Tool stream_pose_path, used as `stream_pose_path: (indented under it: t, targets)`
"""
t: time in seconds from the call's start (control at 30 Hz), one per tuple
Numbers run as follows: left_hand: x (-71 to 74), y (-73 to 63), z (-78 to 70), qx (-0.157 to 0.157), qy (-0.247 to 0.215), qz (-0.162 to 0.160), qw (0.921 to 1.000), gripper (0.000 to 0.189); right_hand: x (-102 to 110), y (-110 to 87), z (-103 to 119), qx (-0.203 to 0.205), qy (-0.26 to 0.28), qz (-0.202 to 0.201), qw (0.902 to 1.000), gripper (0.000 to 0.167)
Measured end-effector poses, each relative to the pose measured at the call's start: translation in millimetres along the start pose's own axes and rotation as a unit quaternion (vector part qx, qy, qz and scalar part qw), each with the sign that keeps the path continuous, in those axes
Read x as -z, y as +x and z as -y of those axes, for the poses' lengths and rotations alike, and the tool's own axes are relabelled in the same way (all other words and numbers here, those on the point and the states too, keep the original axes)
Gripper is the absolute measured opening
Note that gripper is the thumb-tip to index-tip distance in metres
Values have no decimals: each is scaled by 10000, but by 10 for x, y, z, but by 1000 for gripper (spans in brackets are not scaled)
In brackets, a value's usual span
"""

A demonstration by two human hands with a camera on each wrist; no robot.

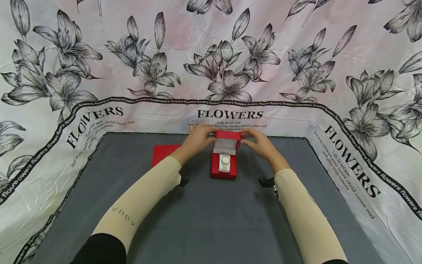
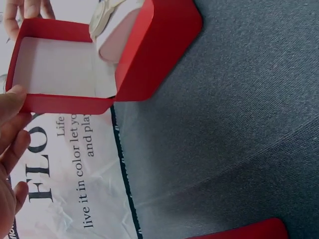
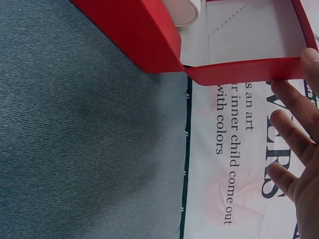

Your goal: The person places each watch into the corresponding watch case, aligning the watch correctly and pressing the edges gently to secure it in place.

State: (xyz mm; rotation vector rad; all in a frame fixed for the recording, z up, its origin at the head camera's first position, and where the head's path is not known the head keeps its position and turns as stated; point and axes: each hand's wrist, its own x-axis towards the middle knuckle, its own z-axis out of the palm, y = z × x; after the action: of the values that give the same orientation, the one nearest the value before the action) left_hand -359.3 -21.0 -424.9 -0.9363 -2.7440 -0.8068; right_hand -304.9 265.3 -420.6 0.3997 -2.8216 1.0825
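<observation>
A red watch box (image 1: 214,172) stands on the grey cloth with its hinged lid (image 1: 228,135) raised. The lid's inside is pale. A wristwatch (image 1: 225,160) with a light dial and strap is wrapped round a white cushion (image 2: 112,45) in the base. My left hand (image 1: 196,138) pinches the lid's left corner, the thumb (image 2: 15,94) on its edge and the other fingers spread below. At the right corner, my right hand (image 1: 262,145) holds the lid between thumb (image 3: 310,62) and forefinger, its other fingers spread apart.
A flat red piece (image 1: 163,154) lies left of the box, partly hidden behind the left forearm. The grey cloth (image 1: 217,220) spreads in front of the box. Behind it hangs a white sheet (image 1: 178,121) printed with flowers and lettering.
</observation>
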Motion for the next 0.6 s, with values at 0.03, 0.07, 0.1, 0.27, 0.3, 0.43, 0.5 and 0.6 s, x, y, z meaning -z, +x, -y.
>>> stream_pose_path:
  t: [0.03, 0.07, 0.1, 0.27, 0.3, 0.43, 0.5, 0.6]
  targets:
    - [-1, -10, -10, -12, 59, -22, 10000, 46, -5, -12, -4, -34, 32, -7, 10000, 44]
    - [-4, -19, -17, -37, 101, -47, 9999, 45, -10, -25, -9, -62, 61, -11, 10000, 44]
    - [-7, -28, -21, -67, 121, -76, 9999, 45, -16, -36, -15, -77, 83, -23, 9999, 44]
    - [-1, -78, -29, -152, 76, -85, 9998, 46, -42, -70, -35, 31, 116, -101, 9999, 42]
    - [3, -88, -31, -154, 47, -70, 9998, 46, -46, -76, -35, 63, 115, -129, 9998, 41]
    - [18, -132, -49, -107, -61, -38, 9999, 46, -56, -109, -22, 99, 73, -184, 9998, 41]
    - [18, -148, -57, -89, -74, -55, 9999, 45, -54, -130, -10, 79, 39, -158, 9998, 41]
    - [15, -171, -71, -117, -94, -61, 9999, 45, -44, -165, 12, 3, -13, -119, 9999, 43]
